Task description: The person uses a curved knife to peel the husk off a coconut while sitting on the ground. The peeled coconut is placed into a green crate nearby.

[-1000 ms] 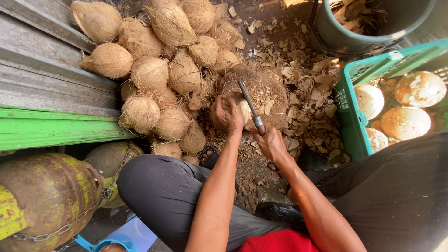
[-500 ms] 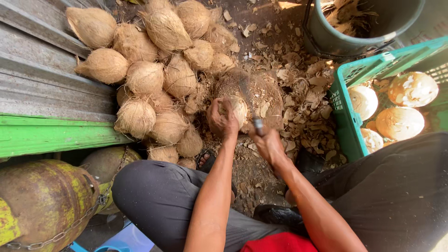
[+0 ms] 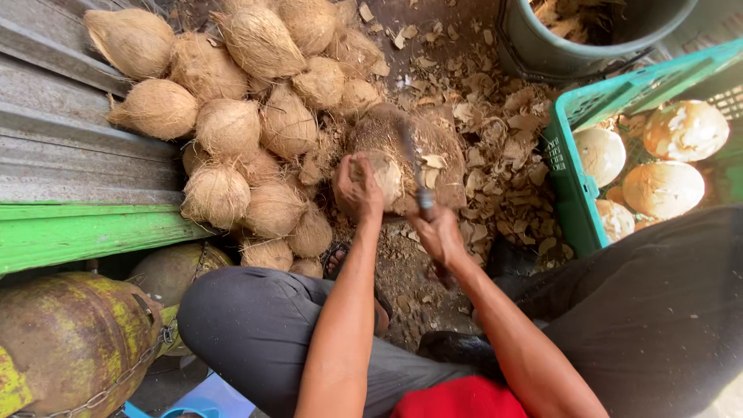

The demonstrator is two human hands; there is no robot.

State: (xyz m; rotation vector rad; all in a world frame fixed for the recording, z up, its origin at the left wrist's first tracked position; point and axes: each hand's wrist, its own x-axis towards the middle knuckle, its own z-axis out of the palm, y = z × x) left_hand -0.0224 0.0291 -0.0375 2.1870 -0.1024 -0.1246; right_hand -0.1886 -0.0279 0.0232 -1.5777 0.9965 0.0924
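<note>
My left hand (image 3: 357,188) grips a partly peeled coconut (image 3: 386,175) and presses it onto a round wooden chopping block (image 3: 437,143). My right hand (image 3: 438,232) is closed around the handle of a cleaver (image 3: 410,159), whose blurred blade stands just right of the coconut, over the block. A pile of several brown husked coconuts (image 3: 255,131) lies to the left of the block, within reach of my left hand.
A green plastic crate (image 3: 569,166) at the right holds several pale peeled coconuts (image 3: 662,188). A dark bucket (image 3: 557,54) with shell scraps stands at the top right. Shell chips (image 3: 503,155) litter the ground. A green board (image 3: 85,232) and rusty gas cylinder (image 3: 70,340) sit left.
The cleaver has swung down and back beside the coconut; its blade is now blurred in motion. My left hand keeps its hold on the coconut on the block.
</note>
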